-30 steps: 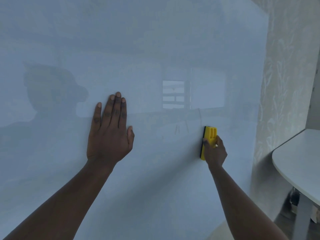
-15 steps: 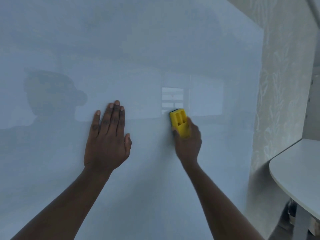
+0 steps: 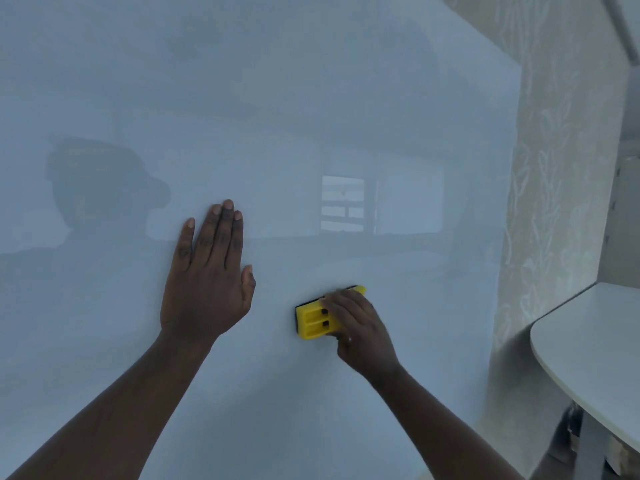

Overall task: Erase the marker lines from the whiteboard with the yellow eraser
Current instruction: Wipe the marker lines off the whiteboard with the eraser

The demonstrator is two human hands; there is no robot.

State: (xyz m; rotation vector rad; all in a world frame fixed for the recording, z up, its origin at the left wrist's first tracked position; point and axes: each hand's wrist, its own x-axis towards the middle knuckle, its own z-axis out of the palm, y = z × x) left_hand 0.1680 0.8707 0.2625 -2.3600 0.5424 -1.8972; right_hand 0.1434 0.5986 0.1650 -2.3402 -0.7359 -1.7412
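Yellow plastic block eraser (image 3: 313,322) lies flat on the glossy pale whiteboard (image 3: 311,98), right hand (image 3: 360,332) fingers gripping it; left hand (image 3: 204,277) braces open-palmed. No marker lines visible: wiping looks nearly done.

The light is dim, cool and bluish, soft and even, with no hard shadows. The glossy white whiteboard (image 3: 277,98) acts like a mirror: a bright window reflection (image 3: 343,204) glares pale near its middle, and a dark, blurry reflection of the person's head (image 3: 104,181) sits at left. Detail is slightly soft throughout, and the whiteboard's right edge leans with wide-angle distortion.
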